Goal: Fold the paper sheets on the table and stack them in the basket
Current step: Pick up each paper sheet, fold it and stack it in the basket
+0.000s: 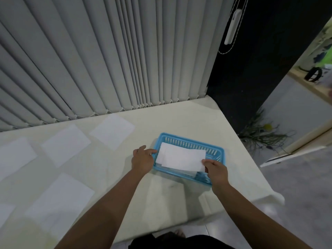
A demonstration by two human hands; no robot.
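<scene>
Blue plastic basket [214, 151] sits on the cream desk [179, 119], near its right edge. Folded paper sheet [183, 159] lies across the basket top, w/ another white sheet [160, 155] under it inside. Right hand [215, 170] pinches the folded sheet's near-right corner. Left hand [142, 159] is at the basket's left rim, fingers loose, tips touching the paper's left edge; not clearly gripping. Four unfolded sheets [65, 144] lie flat on the desk to the left, well apart from the basket.

Dim, cool indoor light leaves the cream cloth-covered table [179, 119] softly shadowed, with slight motion blur overall and wide-angle bending of the grey vertical blinds [89, 60].
</scene>
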